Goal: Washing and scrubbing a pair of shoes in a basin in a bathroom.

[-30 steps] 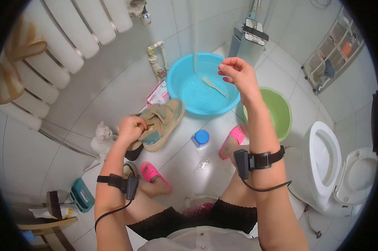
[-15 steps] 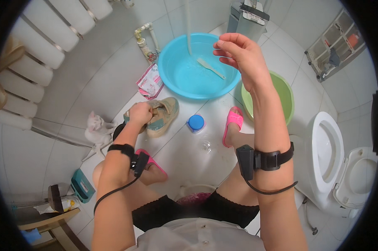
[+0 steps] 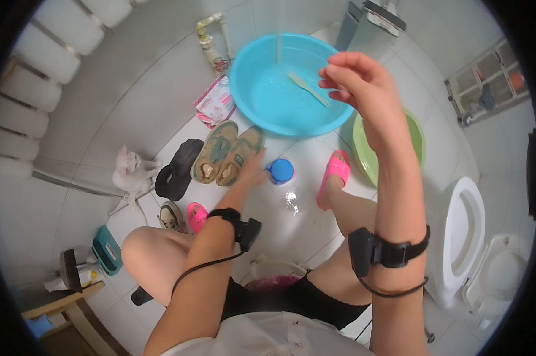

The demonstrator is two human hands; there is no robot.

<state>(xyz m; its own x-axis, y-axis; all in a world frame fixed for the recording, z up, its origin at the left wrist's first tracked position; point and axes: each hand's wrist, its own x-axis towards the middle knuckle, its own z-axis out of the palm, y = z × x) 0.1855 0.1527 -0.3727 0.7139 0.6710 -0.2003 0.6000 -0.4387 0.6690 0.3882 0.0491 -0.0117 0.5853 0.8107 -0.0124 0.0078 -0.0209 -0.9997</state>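
A pair of tan and grey-green sneakers [image 3: 216, 151] stands side by side on the white tiles. My left hand [image 3: 254, 169] is smeared by motion beside the right sneaker, near a small jar with a blue lid [image 3: 281, 171]. Its fingers are too blurred to show whether they hold anything. My right hand [image 3: 366, 86] is raised in front of the right rim of the blue basin [image 3: 262, 115], fingers loosely curled and apart, with nothing visible in them. A pale brush [image 3: 308, 90] lies inside that basin.
Behind the sneakers lies a pink and white packet [image 3: 216, 102]. A black shoe [image 3: 180, 169] and a white cat [image 3: 131, 169] are at left. A green basin [image 3: 370, 155] and a toilet [image 3: 458, 237] stand at right. A thin hose hangs into the blue basin.
My left hand has left the sneaker and moved right. That sneaker now stands beside its mate, both more upright in view. My right hand stays raised; the whole view has shifted slightly.
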